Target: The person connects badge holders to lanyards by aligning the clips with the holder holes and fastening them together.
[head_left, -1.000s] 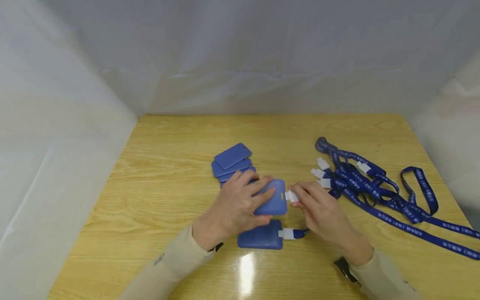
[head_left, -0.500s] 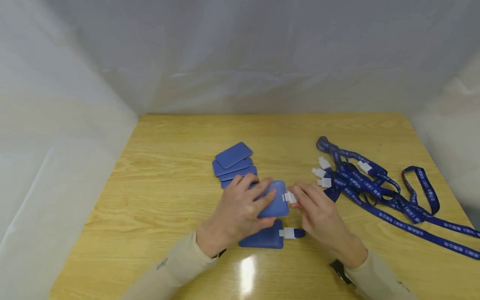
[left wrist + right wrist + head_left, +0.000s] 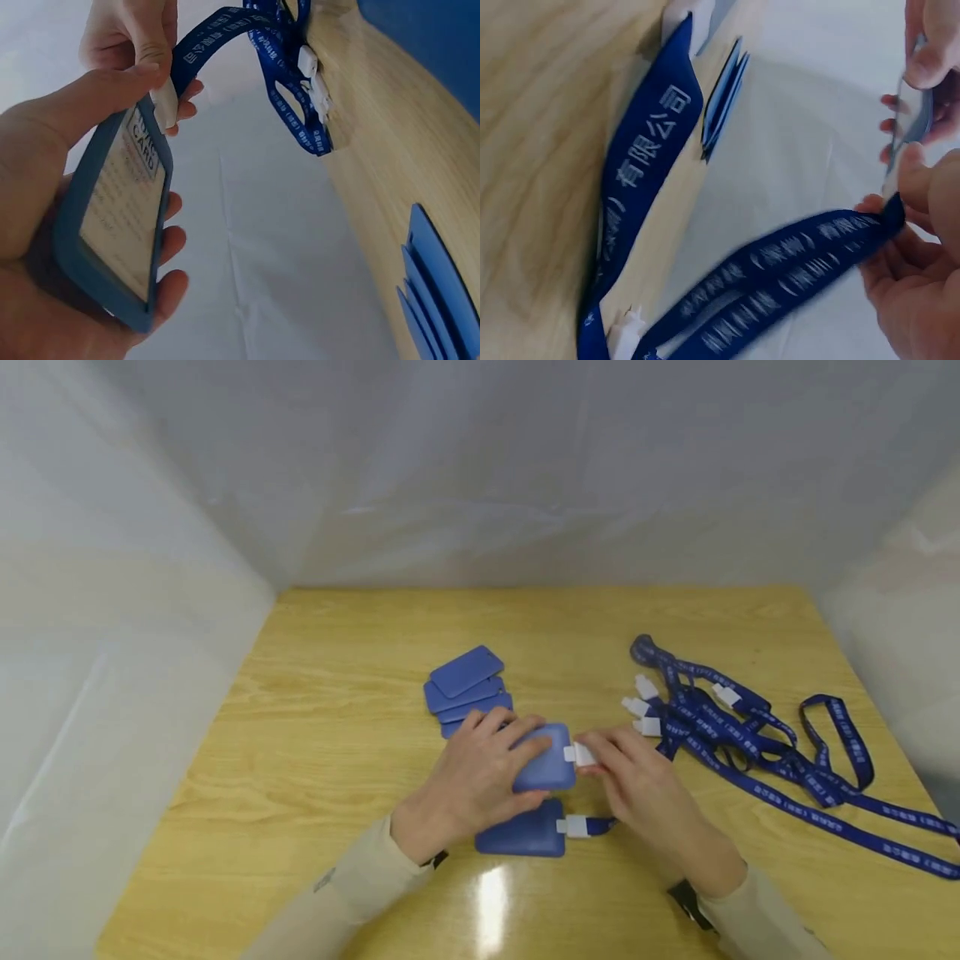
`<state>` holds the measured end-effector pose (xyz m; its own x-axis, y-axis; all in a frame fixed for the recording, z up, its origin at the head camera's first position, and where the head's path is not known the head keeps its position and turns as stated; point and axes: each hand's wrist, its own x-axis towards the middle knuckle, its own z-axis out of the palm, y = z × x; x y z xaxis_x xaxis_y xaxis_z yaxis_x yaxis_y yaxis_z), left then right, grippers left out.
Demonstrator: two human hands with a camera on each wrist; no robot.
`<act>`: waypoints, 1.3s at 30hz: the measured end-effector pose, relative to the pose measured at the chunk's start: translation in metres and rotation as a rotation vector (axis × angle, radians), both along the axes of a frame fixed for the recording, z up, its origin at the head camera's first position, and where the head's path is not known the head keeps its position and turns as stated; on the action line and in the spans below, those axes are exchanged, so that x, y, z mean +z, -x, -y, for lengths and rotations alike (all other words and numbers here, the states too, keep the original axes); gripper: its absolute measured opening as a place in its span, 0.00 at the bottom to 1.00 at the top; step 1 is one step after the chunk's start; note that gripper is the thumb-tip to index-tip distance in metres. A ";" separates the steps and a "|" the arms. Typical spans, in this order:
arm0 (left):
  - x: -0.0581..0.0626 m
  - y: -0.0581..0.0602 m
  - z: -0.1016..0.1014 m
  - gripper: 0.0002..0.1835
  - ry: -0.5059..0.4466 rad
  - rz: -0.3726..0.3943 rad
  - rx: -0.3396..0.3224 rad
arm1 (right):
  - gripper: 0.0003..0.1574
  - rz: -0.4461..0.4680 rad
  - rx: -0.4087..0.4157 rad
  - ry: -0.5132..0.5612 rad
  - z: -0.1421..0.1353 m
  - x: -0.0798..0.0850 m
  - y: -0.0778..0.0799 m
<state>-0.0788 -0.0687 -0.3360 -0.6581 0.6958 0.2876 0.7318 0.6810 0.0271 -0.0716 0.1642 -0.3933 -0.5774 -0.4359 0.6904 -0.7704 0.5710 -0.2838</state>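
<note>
My left hand [image 3: 476,772] grips a blue badge holder [image 3: 551,768], thumb on one long edge and fingers on the other. In the left wrist view a printed card shows through the window of this badge holder [image 3: 124,202]. At its slotted end, my right hand [image 3: 637,785] pinches the white clip [image 3: 583,755] of a lanyard, whose tab overlaps the slot. The blue printed strap [image 3: 780,262] trails from my right fingers in the right wrist view. Just below my hands, a second badge holder [image 3: 521,833] lies on the table with a white clip [image 3: 576,827] at its end.
Several blue badge holders [image 3: 465,672] lie in a fanned stack behind my left hand. To the right, a tangle of blue lanyards [image 3: 705,718] with white clips spreads over the wooden table [image 3: 337,693]. Pale sheeting [image 3: 480,477] rises behind the table and at its sides.
The clip's white tab has moved onto the slotted end of the held badge holder and now covers the slot, which earlier showed yellow. Both hands stay nearly in place.
</note>
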 end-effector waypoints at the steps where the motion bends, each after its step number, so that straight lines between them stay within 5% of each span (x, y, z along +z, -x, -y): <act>1: 0.000 0.000 0.000 0.33 0.048 0.046 0.013 | 0.29 0.009 0.000 -0.019 -0.001 -0.002 -0.001; 5: -0.006 -0.003 -0.002 0.36 0.213 0.224 0.052 | 0.32 0.082 0.018 -0.122 -0.005 -0.009 -0.004; 9: -0.020 -0.007 -0.007 0.38 0.311 0.310 0.038 | 0.22 0.146 0.040 -0.243 -0.007 -0.016 -0.009; 16: -0.048 -0.018 -0.014 0.36 0.369 0.386 0.018 | 0.20 0.353 0.032 -0.433 -0.007 -0.025 -0.021; 26: -0.070 -0.026 -0.018 0.41 0.374 0.390 0.003 | 0.24 0.442 0.018 -0.481 -0.006 -0.035 -0.026; 33: -0.070 -0.021 -0.016 0.47 0.366 0.384 -0.004 | 0.24 0.496 0.021 -0.470 -0.008 -0.033 -0.025; 39: -0.039 0.007 -0.001 0.44 0.249 0.391 0.013 | 0.17 0.454 -0.001 -0.403 -0.014 -0.027 -0.018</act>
